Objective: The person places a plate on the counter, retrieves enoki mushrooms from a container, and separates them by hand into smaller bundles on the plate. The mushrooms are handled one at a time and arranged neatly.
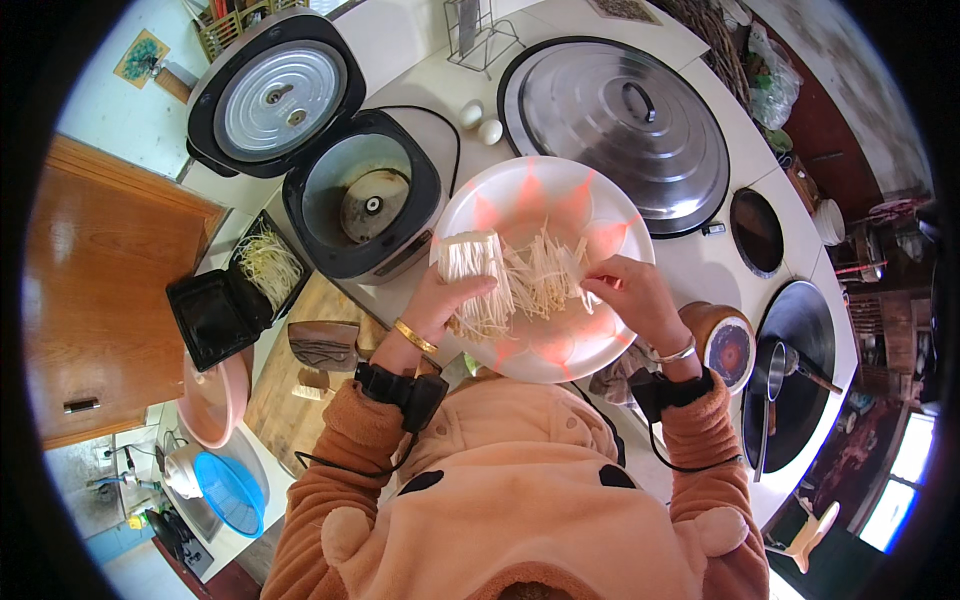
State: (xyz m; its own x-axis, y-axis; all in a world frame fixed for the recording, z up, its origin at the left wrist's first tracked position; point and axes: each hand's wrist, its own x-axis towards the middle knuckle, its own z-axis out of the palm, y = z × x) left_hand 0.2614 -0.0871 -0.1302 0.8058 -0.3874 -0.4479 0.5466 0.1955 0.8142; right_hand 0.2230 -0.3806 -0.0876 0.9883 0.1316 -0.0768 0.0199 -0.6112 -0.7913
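A white plastic basin (517, 360) with a pink petal pattern is directly in front of my body. My left hand (442, 296) grips a thick bunch of enoki mushrooms (476, 262) over the basin's left side, thumb laid across the stems. Loose enoki strands (551, 274) are heaped in the middle of the basin. At the heap's right edge, my right hand (630, 289) pinches a few thin strands between thumb and fingertips.
An open rice cooker (360, 195) stands at the left, near a wooden cutting board (277, 405) with a cleaver (324, 345). Two eggs (481, 124) lie beside a large lidded wok (615, 135). A brown pot (724, 349) and an iron wok (795, 420) are on the right.
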